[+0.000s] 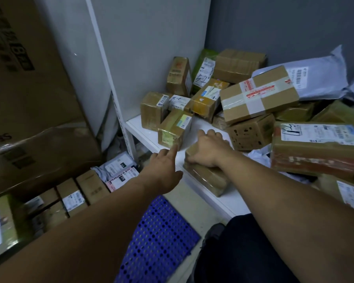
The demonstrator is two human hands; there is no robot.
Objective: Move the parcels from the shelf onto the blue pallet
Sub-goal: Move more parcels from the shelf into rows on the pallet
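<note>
Parcel (192,151) in grip of right hand (207,149); left hand (164,166) outstretched beside

The shelf (135,127) was smooth white board with a faint sheen, and its upright (102,58) looked like painted metal. The flat parcel (207,177) at its front edge was brown cardboard under glossy clear tape, as was the small box (173,131), which bore paper labels. The grey mailer (315,78) was creased plastic film. The blue pallet (157,237) was perforated moulded plastic. The big carton (29,94) was matt cardboard.
</note>
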